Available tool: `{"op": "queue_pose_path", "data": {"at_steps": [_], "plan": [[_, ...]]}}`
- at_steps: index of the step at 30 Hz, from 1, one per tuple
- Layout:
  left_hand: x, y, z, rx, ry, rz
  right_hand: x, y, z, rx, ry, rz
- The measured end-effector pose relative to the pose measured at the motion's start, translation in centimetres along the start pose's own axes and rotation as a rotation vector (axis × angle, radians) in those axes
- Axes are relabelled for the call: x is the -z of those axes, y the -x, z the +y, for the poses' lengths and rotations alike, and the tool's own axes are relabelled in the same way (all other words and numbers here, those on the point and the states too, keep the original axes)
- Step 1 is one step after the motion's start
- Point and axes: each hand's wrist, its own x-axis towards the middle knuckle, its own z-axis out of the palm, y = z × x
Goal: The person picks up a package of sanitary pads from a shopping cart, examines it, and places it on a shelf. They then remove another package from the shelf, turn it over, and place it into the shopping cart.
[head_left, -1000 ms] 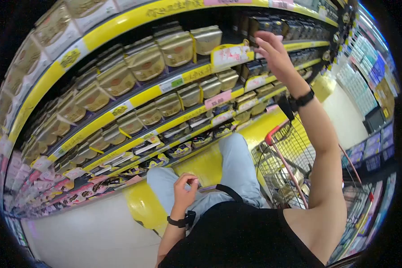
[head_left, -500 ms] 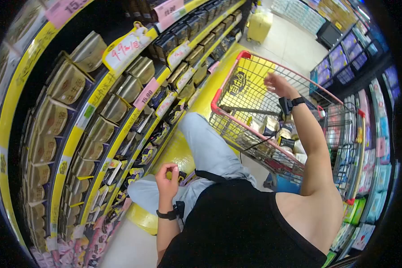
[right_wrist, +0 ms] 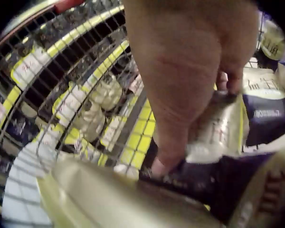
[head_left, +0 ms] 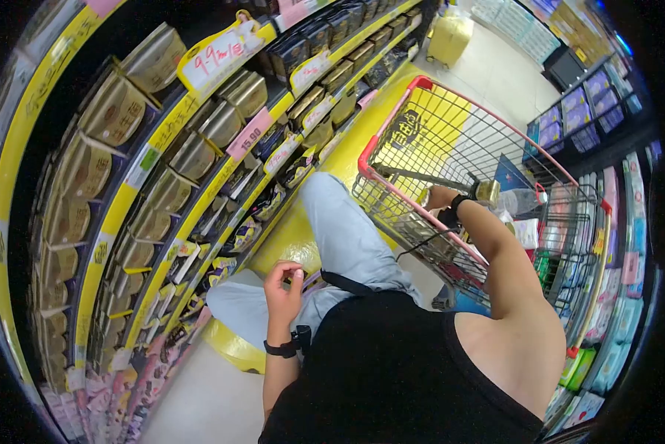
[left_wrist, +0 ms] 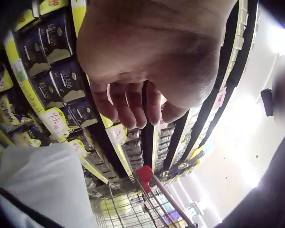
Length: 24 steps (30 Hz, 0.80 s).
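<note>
My right hand [head_left: 443, 197] is down inside the shopping cart [head_left: 404, 194]. In the right wrist view, the thumb of the right hand [right_wrist: 185, 71] and its fingers grip opposite sides of a soft gold-and-dark packet [right_wrist: 218, 128]. More packets lie around it, including a white-and-navy packet [right_wrist: 263, 104] and a gold packet [right_wrist: 109, 194] in the foreground. My left hand [head_left: 283, 287] hovers over my lap, its fingers loosely curled around nothing. From its own wrist view, the left hand [left_wrist: 147, 57] shows relaxed fingers in front of the shelves.
Shelves of gold packets [head_left: 110, 115] run along the left, with yellow edge strips and a price tag [head_left: 250, 135]. A clear bottle [head_left: 521, 200] lies in the cart. Other shelving with purple packs [head_left: 573, 115] stands to the right, and a yellow box [head_left: 449, 41] farther up the aisle.
My right hand has swung from the shelf over to the cart, then down among the packets there. The view has turned right toward the cart. My left hand stays near my lap.
</note>
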Motion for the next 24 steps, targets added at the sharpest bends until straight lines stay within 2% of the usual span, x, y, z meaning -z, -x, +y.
{"op": "queue_pose_path", "data": {"at_steps": [1,2,3,4,5,7,8,10,14,16,17,18,19,20,21,22,24], "plan": [[0.2,0.4,-0.3,0.026,0.036,0.032,1.5,0.5,0.2,0.027,0.019,-0.063],[0.5,0.8,-0.8,0.029,0.045,0.042,4.1,3.4,-1.3,-0.054,-0.011,-0.073],[0.8,1.1,-1.4,0.031,0.053,0.049,5.6,4.6,-1.3,0.042,-0.161,-0.023],[1.1,1.4,-1.8,0.032,0.059,0.052,6.5,5.0,-0.7,0.136,-0.316,0.027],[1.2,1.7,-2.1,0.052,0.077,0.062,6.3,2.0,2.3,0.225,-0.499,0.076],[1.5,2.0,-2.4,0.088,0.109,0.043,8.1,1.3,4.0,0.368,-1.033,0.043],[1.7,2.0,-2.5,0.099,0.118,0.028,11.6,5.9,0.9,0.43,-1.377,-0.038],[1.9,1.6,-2.7,0.108,0.141,0.002,16.5,12.3,-2.4,0.605,-1.531,-0.22],[1.6,-0.3,-1.2,0.074,0.139,-0.001,20.5,16.3,-9.3,0.92,-1.398,-0.138],[1.1,-1.6,0.6,0.044,0.186,-0.089,21.1,18.3,-14.8,1.138,-1.258,-0.146],[0.8,-2.1,1.6,0.034,0.205,-0.124,21.4,19.3,-16.9,1.15,-1.104,-0.11],[0.7,-2.6,2.6,0.054,0.32,-0.199,21.6,20.5,-19.0,1.16,-0.951,-0.074],[0.5,-3.1,3.6,0.074,0.436,-0.273,21.5,22.0,-21.8,1.222,-0.9,-0.138],[-0.2,-3.3,5.0,0.082,0.551,-0.311,20.9,21.1,-23.6,1.256,-0.701,-0.114],[-0.9,-3.5,6.1,0.088,0.667,-0.347,20.8,22.3,-26.6,1.508,-0.65,-0.176],[-0.9,-3.6,6.5,0.121,0.721,-0.389,20.5,22.2,-28.4,1.635,-0.484,-0.108],[-1.2,-3.7,7.0,0.149,0.704,-0.338,19.4,21.5,-30.9,1.712,-0.409,-0.144]]}}
